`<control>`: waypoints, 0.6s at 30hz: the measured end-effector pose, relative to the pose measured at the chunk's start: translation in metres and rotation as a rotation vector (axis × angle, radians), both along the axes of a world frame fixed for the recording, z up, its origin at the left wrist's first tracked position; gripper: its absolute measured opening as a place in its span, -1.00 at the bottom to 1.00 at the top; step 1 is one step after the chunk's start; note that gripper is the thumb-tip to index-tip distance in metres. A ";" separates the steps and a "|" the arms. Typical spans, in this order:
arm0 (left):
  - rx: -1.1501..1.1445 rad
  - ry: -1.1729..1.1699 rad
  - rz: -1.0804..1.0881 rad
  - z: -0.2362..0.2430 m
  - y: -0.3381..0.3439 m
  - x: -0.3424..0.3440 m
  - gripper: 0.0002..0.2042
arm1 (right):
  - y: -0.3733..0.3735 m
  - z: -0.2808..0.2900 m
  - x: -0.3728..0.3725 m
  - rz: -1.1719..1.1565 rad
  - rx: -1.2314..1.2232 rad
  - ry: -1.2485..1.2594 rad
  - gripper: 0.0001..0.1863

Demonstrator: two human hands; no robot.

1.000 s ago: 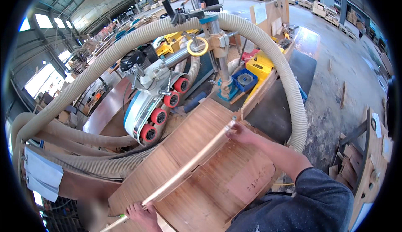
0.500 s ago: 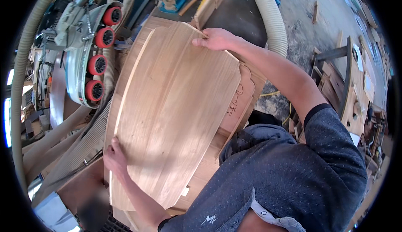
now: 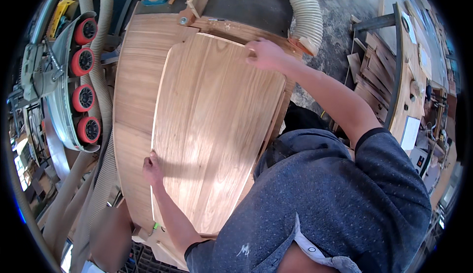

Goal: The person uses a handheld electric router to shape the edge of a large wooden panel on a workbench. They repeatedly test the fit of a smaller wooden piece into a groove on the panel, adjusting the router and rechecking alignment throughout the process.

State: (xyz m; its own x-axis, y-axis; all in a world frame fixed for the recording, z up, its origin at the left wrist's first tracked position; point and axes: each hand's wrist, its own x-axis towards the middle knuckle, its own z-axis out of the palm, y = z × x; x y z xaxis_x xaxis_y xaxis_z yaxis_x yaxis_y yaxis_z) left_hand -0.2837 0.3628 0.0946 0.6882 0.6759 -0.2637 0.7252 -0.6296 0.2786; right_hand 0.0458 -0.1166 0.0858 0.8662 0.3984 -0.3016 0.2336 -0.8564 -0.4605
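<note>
One pale wood panel (image 3: 212,115), broad, with cut corners at the far end: laid over the wooden worktop (image 3: 133,90), inward of the curved left edge, partly covered by a forearm at its near left; whether it is seated flush all round cannot be told. Two bare hands, both placed at the panel's rim. Left hand (image 3: 153,170): fingers drawn narrow, set against the left edge, near half; whether the edge is pinched cannot be told. Right hand (image 3: 266,54): fingers partly curled at the far right edge, blurred; whether anything is gripped cannot be told. One bolted block (image 3: 185,17), sited just beyond the panel's far left corner. One ribbed hose (image 3: 306,19), far right, apart from the panel. One machine with four red wheels (image 3: 83,62), left, well apart. Risks, as judged: the panel could be skewed if one edge were pushed harder than the other; its far corner could be chipped if driven against the block; fingertips could be trapped if caught beneath the rim
</note>
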 end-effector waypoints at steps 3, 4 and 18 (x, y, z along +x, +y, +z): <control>-0.034 0.036 -0.038 -0.015 -0.006 0.008 -0.35 | -0.049 -0.006 -0.039 -0.225 -0.028 -0.059 -0.43; -0.042 0.049 -0.054 -0.022 -0.006 0.011 -0.36 | -0.063 -0.007 -0.049 -0.284 -0.044 -0.058 -0.44; 0.106 0.064 -0.098 -0.047 -0.003 0.004 -0.41 | -0.108 -0.054 -0.096 -0.524 0.262 0.241 -0.51</control>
State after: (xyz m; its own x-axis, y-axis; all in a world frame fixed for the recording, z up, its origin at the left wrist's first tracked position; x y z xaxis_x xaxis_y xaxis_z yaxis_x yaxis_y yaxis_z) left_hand -0.2794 0.3594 0.0475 0.7359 0.6332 -0.2400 0.6734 -0.7214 0.1615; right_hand -0.0507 -0.2243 0.0323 0.8864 0.0271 -0.4622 -0.3223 -0.6805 -0.6581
